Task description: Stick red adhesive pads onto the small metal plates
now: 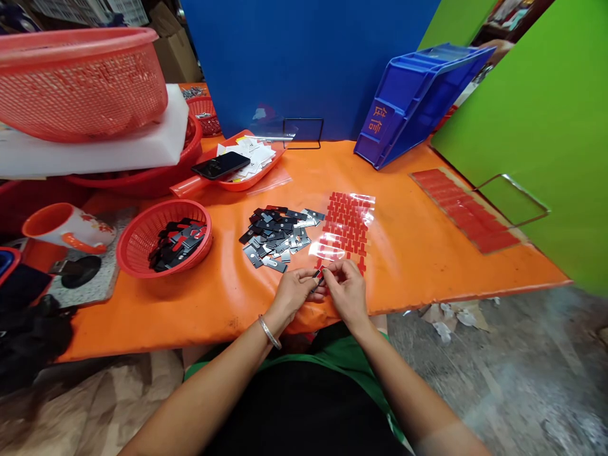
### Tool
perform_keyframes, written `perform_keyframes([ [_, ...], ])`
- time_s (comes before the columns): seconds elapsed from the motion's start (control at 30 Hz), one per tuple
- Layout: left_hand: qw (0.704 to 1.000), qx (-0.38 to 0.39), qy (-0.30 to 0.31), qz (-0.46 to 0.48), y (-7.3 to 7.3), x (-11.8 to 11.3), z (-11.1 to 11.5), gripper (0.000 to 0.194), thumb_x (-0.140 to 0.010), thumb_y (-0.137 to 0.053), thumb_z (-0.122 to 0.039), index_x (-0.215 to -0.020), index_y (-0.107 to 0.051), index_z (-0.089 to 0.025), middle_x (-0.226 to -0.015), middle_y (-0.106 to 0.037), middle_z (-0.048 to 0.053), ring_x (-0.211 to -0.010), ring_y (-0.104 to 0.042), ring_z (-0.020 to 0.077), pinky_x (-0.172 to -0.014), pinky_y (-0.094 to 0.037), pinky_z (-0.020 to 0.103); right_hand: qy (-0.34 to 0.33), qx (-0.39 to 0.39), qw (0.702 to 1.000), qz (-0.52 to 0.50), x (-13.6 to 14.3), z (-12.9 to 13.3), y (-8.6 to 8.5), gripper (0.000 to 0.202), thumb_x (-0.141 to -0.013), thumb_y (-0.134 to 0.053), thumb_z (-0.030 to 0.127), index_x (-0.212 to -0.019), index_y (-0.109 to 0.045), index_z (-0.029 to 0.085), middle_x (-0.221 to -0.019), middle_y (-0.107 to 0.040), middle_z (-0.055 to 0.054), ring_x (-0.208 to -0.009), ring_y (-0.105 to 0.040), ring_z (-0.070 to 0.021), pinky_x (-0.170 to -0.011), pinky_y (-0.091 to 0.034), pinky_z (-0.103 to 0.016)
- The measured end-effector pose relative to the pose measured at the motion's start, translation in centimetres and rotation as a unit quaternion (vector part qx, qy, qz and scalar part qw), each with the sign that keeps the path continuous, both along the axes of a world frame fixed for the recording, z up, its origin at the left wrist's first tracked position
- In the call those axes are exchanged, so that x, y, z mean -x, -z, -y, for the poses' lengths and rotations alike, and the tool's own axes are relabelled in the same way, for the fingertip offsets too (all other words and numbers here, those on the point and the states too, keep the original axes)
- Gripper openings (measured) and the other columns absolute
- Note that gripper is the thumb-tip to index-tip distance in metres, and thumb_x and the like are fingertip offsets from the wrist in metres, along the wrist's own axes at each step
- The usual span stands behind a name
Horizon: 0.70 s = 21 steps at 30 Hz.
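Observation:
My left hand (300,290) pinches a small dark piece (317,278) with a bit of red on it, near the table's front edge. My right hand (348,288) meets it from the right, its thumb and fingertips closed on the same piece. Just beyond my right hand lies a clear sheet (349,221) bearing rows of red cut shapes. A loose pile of flat black and grey pieces (275,234) is spread to the left of the sheet. Further left, a red basket (128,253) holds more dark pieces, some showing red.
Behind stand a red scoop (237,185) with white papers and a black phone (222,165), and a tilted blue crate (403,101). A mug (66,225) and stacked red baskets (85,88) are at left. Red strips (465,209) lie at right on the orange table (408,266).

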<state>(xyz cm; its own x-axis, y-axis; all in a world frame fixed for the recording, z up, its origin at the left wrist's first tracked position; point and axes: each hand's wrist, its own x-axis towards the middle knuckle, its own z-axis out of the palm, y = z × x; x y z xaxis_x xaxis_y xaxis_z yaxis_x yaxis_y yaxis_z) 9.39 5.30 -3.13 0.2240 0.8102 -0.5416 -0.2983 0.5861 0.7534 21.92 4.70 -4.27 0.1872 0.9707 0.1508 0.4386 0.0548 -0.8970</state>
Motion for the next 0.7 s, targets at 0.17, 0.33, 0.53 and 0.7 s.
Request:
perform_keyframes([
  [0.17,1.0,0.0,0.001,0.004,-0.1,0.0,0.1,0.012,-0.075,-0.06,-0.008,-0.086,-0.066,-0.008,-0.066,-0.069,0.005,-0.053,-0.064,0.0112,-0.059,-0.056,0.024,0.008,0.014,1.0,-0.002,0.1,0.0,0.2,0.014,-0.079,-0.058,0.031,-0.071,-0.054,0.021,-0.073,-0.053,-0.001,-0.06,-0.05,-0.0143,-0.057,-0.044,-0.028],
  [0.33,1.0,-0.016,-0.003,0.007,-0.2,0.0,0.3,0.015,-0.074,-0.063,-0.011,-0.087,-0.067,-0.008,-0.069,-0.07,0.006,-0.059,-0.067,0.0137,-0.063,-0.057,0.025,0.019,0.049,0.997,-0.053,0.0,0.0,0.6,0.016,-0.077,-0.062,0.034,-0.08,-0.052,0.021,-0.075,-0.056,0.0,-0.057,-0.052,-0.0128,-0.053,-0.044,-0.026],
  [0.53,1.0,0.002,-0.006,0.004,-0.2,0.1,0.2,0.017,-0.073,-0.065,-0.011,-0.089,-0.067,-0.007,-0.067,-0.069,0.007,-0.057,-0.066,0.013,-0.06,-0.056,0.024,-0.009,0.096,0.986,-0.135,-0.6,-0.6,0.0,0.032,-0.069,-0.069,0.037,-0.091,-0.052,0.021,-0.069,-0.058,0.002,-0.053,-0.052,-0.0126,-0.049,-0.042,-0.024],
  [0.7,1.0,0.003,0.001,0.011,-0.1,0.1,0.2,0.017,-0.07,-0.069,-0.015,-0.085,-0.067,-0.007,-0.067,-0.069,0.006,-0.057,-0.065,0.0123,-0.061,-0.056,0.024,-0.069,0.117,0.986,-0.093,-1.0,-0.9,-0.5,0.035,-0.078,-0.058,0.047,-0.062,-0.058,0.016,-0.056,-0.057,0.0,-0.053,-0.049,-0.0127,-0.051,-0.038,-0.024],
])
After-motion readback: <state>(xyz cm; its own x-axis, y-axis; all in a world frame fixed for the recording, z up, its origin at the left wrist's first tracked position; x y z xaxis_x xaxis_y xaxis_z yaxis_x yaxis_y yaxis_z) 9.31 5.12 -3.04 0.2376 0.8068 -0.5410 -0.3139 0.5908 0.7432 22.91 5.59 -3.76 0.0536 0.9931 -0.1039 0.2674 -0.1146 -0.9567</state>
